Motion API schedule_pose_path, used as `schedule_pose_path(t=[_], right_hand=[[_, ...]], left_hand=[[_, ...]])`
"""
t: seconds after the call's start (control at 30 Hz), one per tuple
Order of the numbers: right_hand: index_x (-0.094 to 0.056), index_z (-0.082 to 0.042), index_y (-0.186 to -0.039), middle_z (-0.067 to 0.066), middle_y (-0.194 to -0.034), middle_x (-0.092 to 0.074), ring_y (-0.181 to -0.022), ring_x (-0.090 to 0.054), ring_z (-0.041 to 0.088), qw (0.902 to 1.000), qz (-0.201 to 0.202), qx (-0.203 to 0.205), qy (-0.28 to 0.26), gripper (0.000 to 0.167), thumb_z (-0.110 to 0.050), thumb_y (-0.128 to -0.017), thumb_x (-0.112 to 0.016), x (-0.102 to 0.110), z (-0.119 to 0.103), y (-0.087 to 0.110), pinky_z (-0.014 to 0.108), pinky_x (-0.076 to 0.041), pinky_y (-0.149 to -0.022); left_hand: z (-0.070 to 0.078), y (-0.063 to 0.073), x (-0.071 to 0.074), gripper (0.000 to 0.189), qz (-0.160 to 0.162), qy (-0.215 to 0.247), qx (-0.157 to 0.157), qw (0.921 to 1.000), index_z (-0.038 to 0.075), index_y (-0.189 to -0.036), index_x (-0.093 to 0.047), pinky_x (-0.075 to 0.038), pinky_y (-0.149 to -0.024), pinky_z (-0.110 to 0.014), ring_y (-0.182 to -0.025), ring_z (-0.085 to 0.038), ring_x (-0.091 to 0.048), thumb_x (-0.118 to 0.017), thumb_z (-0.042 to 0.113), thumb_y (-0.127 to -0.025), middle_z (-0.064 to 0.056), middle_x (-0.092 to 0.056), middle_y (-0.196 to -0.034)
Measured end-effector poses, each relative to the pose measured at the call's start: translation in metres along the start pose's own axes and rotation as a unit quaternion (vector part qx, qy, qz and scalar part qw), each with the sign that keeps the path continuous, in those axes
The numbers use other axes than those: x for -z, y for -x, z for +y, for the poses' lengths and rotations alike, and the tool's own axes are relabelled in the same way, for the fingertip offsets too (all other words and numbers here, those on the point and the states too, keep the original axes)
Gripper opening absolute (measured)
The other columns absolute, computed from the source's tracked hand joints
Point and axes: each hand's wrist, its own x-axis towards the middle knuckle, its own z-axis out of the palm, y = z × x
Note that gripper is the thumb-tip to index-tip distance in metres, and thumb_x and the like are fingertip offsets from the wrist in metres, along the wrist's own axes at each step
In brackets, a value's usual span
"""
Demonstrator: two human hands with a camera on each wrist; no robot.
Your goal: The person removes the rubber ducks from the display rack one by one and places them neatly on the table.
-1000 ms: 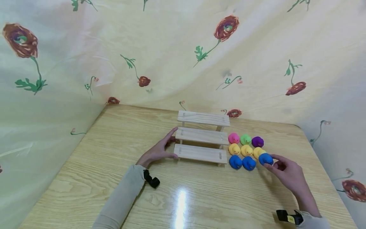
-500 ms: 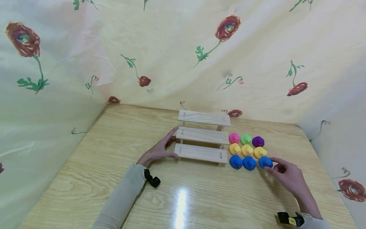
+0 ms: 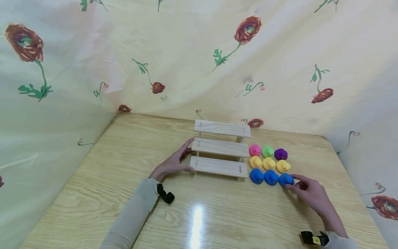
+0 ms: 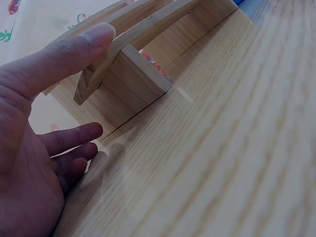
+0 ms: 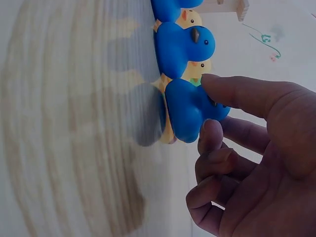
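A small three-tiered wooden display shelf (image 3: 219,166) stands on the table. At its left end my left hand (image 3: 172,164) is spread, thumb by the front tier and index finger reaching the middle tier. In the left wrist view the thumb lies against a board edge; the other fingers sit loosely beside the side panel (image 4: 131,81). My right hand (image 3: 312,193) pinches a blue toy duck (image 3: 285,180) between thumb and fingers, at the right end of the front row. Beside it in that row are two more blue ducks (image 3: 271,177).
Behind the blue ducks is a row of yellow ducks (image 3: 269,164). The back row has a pink duck (image 3: 255,150), a green duck (image 3: 267,151) and a purple duck (image 3: 281,154). Floral cloth (image 3: 186,62) hangs behind and along both sides of the wooden table (image 3: 140,138).
My right hand has brought the blue duck down and slightly left, from overlapping a yellow duck to lining up beside the other blue ones. The left hand stays at the shelf.
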Motion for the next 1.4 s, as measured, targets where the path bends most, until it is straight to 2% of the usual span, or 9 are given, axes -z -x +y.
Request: schedule_pose_path(t=[0.43,0.67,0.73,0.9,1.1,1.27,1.4], right_hand=[[-0.053,0.004,-0.139,0.006,-0.08,-0.061,-0.061,-0.047,0.008,0.9999,-0.011,0.0,0.003,0.055,-0.028,-0.097,-0.067,-0.0016,0.0052,-0.002,0.023,-0.04,-0.051],[-0.051,0.003,-0.14,0.006,-0.082,-0.062,-0.062,-0.048,0.008,0.9998,-0.018,-0.002,0.005,0.055,-0.027,-0.097,-0.067,-0.001,0.0065,-0.0025,0.023,-0.041,-0.052],[-0.05,0.004,-0.141,0.006,-0.082,-0.062,-0.062,-0.048,0.009,0.9997,-0.021,0.0,0.008,0.057,-0.027,-0.097,-0.067,-0.0008,0.0067,-0.0027,0.023,-0.041,-0.053],[-0.042,0.004,-0.146,0.006,-0.083,-0.064,-0.061,-0.051,0.01,0.9993,-0.034,-0.009,0.016,0.068,-0.035,-0.096,-0.068,0.0007,0.0068,-0.0039,0.023,-0.042,-0.054],[-0.032,0.006,-0.15,0.009,-0.09,-0.065,-0.066,-0.053,0.012,0.9985,-0.038,-0.035,0.017,0.083,-0.048,-0.096,-0.064,0.0042,0.0058,-0.0053,0.024,-0.043,-0.056],[-0.032,0.007,-0.15,0.014,-0.096,-0.067,-0.067,-0.055,0.011,0.999,-0.024,-0.034,0.019,0.082,-0.049,-0.098,-0.06,0.0053,0.0071,-0.0044,0.024,-0.045,-0.057],[-0.034,0.007,-0.149,0.016,-0.1,-0.066,-0.075,-0.055,0.013,0.9992,-0.008,-0.033,0.022,0.08,-0.052,-0.099,-0.056,0.0052,0.0071,-0.0054,0.024,-0.045,-0.057]], left_hand=[[-0.0028,-0.0009,-0.0004,0.119,0.001,0.002,-0.001,1.0,0.036,-0.162,-0.003,-0.023,-0.123,-0.057,-0.147,-0.03,-0.033,-0.087,0.023,-0.079,-0.005,-0.025,-0.165],[-0.0025,-0.0015,-0.0008,0.117,0.0,0.001,-0.002,1.0,0.049,-0.158,-0.004,-0.022,-0.123,-0.057,-0.149,-0.03,-0.031,-0.087,0.024,-0.079,0.0,-0.016,-0.168],[-0.0024,-0.0014,-0.0009,0.117,0.0,0.0,-0.002,1.0,0.048,-0.159,-0.004,-0.022,-0.123,-0.057,-0.149,-0.03,-0.031,-0.087,0.024,-0.079,0.001,-0.015,-0.169],[-0.0026,-0.0015,-0.0012,0.118,-0.001,-0.003,0.0,1.0,0.04,-0.161,-0.003,-0.022,-0.123,-0.058,-0.15,-0.029,-0.03,-0.087,0.025,-0.079,0.001,-0.014,-0.169],[-0.0027,-0.0019,-0.0018,0.118,0.001,-0.004,0.001,1.0,0.048,-0.158,-0.003,-0.023,-0.124,-0.055,-0.149,-0.029,-0.032,-0.087,0.025,-0.079,-0.003,-0.022,-0.167],[-0.003,-0.0015,-0.0021,0.119,0.0,-0.006,-0.005,1.0,0.036,-0.162,-0.003,-0.023,-0.123,-0.056,-0.149,-0.03,-0.032,-0.087,0.024,-0.078,-0.005,-0.023,-0.166],[-0.0026,-0.0006,-0.0021,0.12,0.001,-0.002,-0.003,1.0,0.041,-0.161,-0.003,-0.024,-0.123,-0.056,-0.149,-0.03,-0.032,-0.087,0.024,-0.078,-0.009,-0.028,-0.163]])
